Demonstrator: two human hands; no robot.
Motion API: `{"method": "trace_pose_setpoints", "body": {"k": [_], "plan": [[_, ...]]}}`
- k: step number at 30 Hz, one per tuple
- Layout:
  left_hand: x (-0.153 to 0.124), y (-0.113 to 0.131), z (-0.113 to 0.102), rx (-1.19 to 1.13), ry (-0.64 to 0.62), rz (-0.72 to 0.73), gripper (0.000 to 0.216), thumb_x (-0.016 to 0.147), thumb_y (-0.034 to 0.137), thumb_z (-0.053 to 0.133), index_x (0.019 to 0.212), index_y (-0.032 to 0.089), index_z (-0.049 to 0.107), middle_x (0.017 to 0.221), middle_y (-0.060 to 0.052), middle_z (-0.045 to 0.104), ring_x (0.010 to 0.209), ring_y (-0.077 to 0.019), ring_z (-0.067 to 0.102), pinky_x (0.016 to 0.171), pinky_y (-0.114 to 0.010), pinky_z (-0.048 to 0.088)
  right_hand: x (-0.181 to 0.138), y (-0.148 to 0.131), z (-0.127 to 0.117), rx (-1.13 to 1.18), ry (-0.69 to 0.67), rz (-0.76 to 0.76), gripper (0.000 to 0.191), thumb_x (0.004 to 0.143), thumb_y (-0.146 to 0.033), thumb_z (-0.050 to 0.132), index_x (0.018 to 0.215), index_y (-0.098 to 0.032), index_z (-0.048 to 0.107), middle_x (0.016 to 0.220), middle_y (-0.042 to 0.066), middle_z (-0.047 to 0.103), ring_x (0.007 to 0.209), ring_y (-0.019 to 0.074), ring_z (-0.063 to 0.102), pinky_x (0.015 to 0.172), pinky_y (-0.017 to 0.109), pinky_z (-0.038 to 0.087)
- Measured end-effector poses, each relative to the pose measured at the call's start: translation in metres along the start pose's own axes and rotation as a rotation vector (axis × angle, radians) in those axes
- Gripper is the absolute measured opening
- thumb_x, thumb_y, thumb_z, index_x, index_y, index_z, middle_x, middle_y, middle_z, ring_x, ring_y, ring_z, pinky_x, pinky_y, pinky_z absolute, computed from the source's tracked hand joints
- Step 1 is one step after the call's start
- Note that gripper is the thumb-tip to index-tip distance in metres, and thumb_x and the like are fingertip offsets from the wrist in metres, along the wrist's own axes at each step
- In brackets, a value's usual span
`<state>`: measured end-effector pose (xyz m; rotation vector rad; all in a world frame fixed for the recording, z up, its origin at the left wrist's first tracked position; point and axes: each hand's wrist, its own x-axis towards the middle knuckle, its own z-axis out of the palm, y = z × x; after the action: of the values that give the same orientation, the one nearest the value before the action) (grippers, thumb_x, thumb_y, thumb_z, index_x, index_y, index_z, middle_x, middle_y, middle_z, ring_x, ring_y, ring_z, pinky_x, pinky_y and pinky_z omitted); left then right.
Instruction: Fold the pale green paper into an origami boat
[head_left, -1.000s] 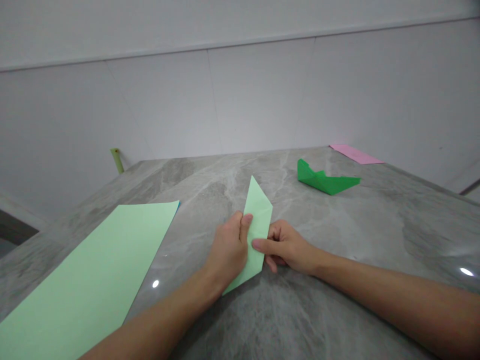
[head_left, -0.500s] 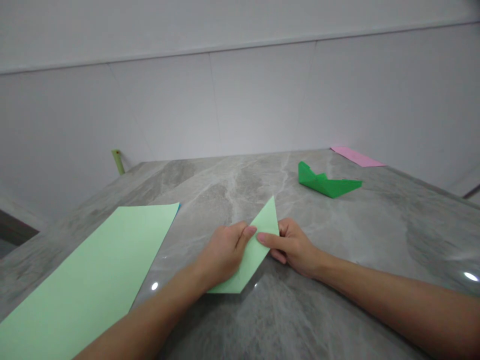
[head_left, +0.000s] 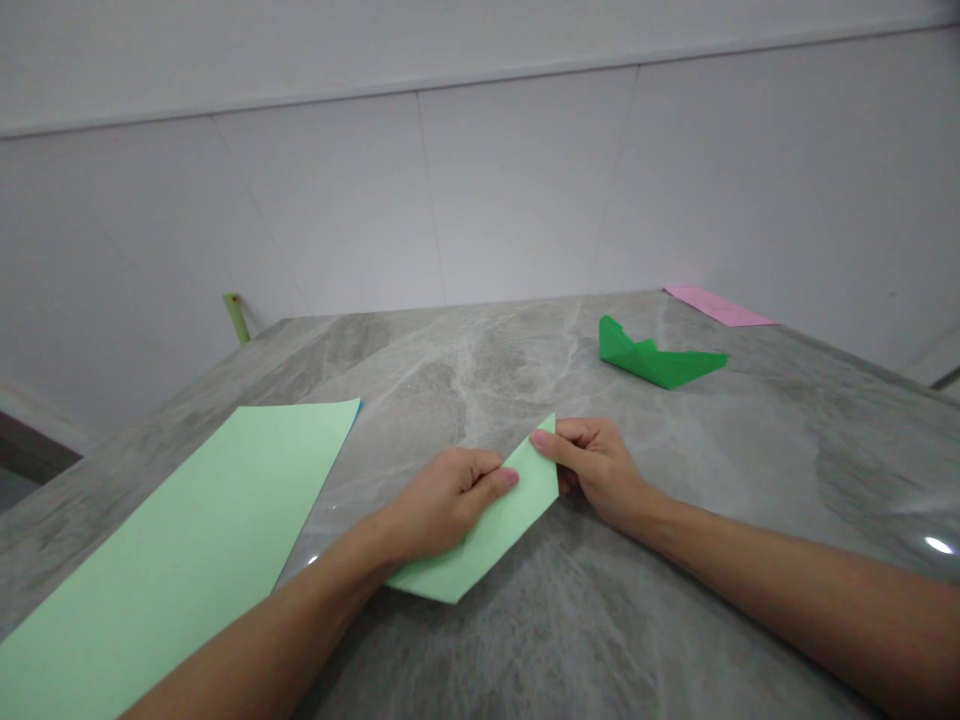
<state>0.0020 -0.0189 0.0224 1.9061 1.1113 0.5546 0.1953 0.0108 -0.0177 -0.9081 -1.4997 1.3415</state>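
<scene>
A folded light green paper [head_left: 487, 535] lies on the grey marble table [head_left: 675, 560] in front of me, with one pointed end toward me. My left hand [head_left: 442, 500] is closed on its left side, thumb on top of the sheet. My right hand [head_left: 596, 465] pinches the paper's far corner between thumb and forefinger, its other fingers curled.
A large flat light green sheet [head_left: 180, 550] lies to the left, with a blue edge showing at its far corner. A dark green folded paper boat [head_left: 652, 358] sits further back on the right, a pink sheet [head_left: 718, 306] behind it. White walls border the table.
The folded paper has turned clockwise and come down from pointing away to lying flatter and more sideways. Both hands have shifted with it, my right hand moving to its far corner.
</scene>
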Motion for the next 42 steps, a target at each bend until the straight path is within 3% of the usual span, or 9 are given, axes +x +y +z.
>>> {"method": "trace_pose_setpoints", "body": {"k": [5, 8, 11, 15, 20, 24, 31, 36, 42], "plan": [[0.0, 0.0, 0.002, 0.005, 0.008, -0.031, 0.04, 0.089, 0.041, 0.044, 0.057, 0.018, 0.038, 0.055, 0.005, 0.032, 0.049, -0.0086, 0.03, 0.044, -0.023, 0.02, 0.005, -0.001, -0.002, 0.005, 0.182, -0.066, 0.037, 0.082, -0.043, 0.062, 0.06, -0.015, 0.062, 0.044, -0.003, 0.047, 0.041, 0.0077, 0.039, 0.04, 0.022, 0.027], [0.002, -0.002, 0.007, -0.144, 0.023, -0.073, 0.041, 0.087, 0.044, 0.048, 0.056, 0.018, 0.041, 0.053, 0.005, 0.033, 0.046, -0.0081, 0.03, 0.043, -0.022, 0.02, 0.012, 0.001, -0.004, 0.071, 0.3, -0.088, 0.034, 0.083, -0.045, 0.061, 0.067, -0.015, 0.062, 0.044, -0.004, 0.047, 0.04, 0.0072, 0.04, 0.039, 0.021, 0.027], [0.006, -0.007, 0.012, -0.327, 0.164, -0.146, 0.04, 0.083, 0.047, 0.054, 0.058, 0.017, 0.05, 0.051, 0.005, 0.039, 0.044, -0.0076, 0.034, 0.043, -0.021, 0.023, 0.014, 0.001, -0.001, 0.084, 0.327, -0.062, 0.034, 0.085, -0.049, 0.057, 0.079, -0.016, 0.06, 0.048, -0.006, 0.046, 0.038, 0.0062, 0.036, 0.036, 0.019, 0.025], [0.01, -0.011, 0.015, -0.561, 0.422, -0.213, 0.036, 0.082, 0.049, 0.057, 0.071, 0.015, 0.062, 0.062, 0.001, 0.057, 0.05, -0.0104, 0.05, 0.044, -0.019, 0.036, 0.005, -0.001, 0.009, -0.11, 0.196, -0.077, 0.037, 0.08, -0.041, 0.066, 0.108, -0.021, 0.056, 0.079, -0.002, 0.055, 0.048, 0.006, 0.045, 0.038, 0.018, 0.035], [0.01, -0.005, 0.017, -0.695, 0.339, -0.091, 0.043, 0.083, 0.046, 0.06, 0.116, 0.019, 0.064, 0.108, -0.008, 0.067, 0.08, -0.0185, 0.064, 0.06, -0.026, 0.053, -0.003, -0.004, 0.015, -0.251, -0.015, -0.044, 0.034, 0.084, -0.038, 0.061, 0.112, -0.019, 0.06, 0.093, 0.005, 0.058, 0.066, 0.0127, 0.057, 0.047, 0.022, 0.048], [0.01, -0.004, 0.017, -0.742, 0.296, -0.022, 0.053, 0.079, 0.032, 0.067, 0.13, 0.023, 0.056, 0.114, -0.007, 0.067, 0.089, -0.0189, 0.066, 0.073, -0.027, 0.053, -0.003, -0.004, 0.014, -0.178, -0.063, -0.04, 0.041, 0.08, -0.041, 0.066, 0.113, -0.019, 0.056, 0.097, 0.006, 0.058, 0.075, 0.0163, 0.06, 0.052, 0.025, 0.052], [0.011, -0.011, 0.015, -0.786, 0.304, -0.022, 0.049, 0.075, 0.013, 0.059, 0.123, 0.019, 0.061, 0.107, -0.007, 0.07, 0.086, -0.0193, 0.067, 0.07, -0.026, 0.05, -0.004, -0.006, 0.011, -0.131, -0.082, -0.058, 0.032, 0.082, -0.029, 0.059, 0.113, -0.019, 0.056, 0.097, 0.006, 0.063, 0.072, 0.0157, 0.06, 0.055, 0.027, 0.052], [0.011, -0.015, 0.016, -0.754, 0.314, -0.091, 0.033, 0.073, 0.012, 0.058, 0.103, 0.016, 0.071, 0.088, -0.006, 0.074, 0.071, -0.0172, 0.067, 0.065, -0.026, 0.049, -0.002, -0.005, 0.01, -0.114, -0.031, -0.09, 0.024, 0.081, -0.021, 0.056, 0.104, -0.019, 0.062, 0.096, 0.005, 0.067, 0.077, 0.0171, 0.064, 0.068, 0.03, 0.053], [0.01, -0.012, 0.016, -0.65, 0.324, -0.164, 0.024, 0.071, 0.015, 0.066, 0.094, 0.015, 0.073, 0.076, -0.004, 0.073, 0.063, -0.0162, 0.066, 0.063, -0.027, 0.05, 0.0, -0.004, 0.01, -0.178, -0.002, -0.048, 0.016, 0.076, -0.02, 0.059, 0.091, -0.017, 0.066, 0.082, 0.003, 0.068, 0.075, 0.0192, 0.064, 0.065, 0.03, 0.052]]}}
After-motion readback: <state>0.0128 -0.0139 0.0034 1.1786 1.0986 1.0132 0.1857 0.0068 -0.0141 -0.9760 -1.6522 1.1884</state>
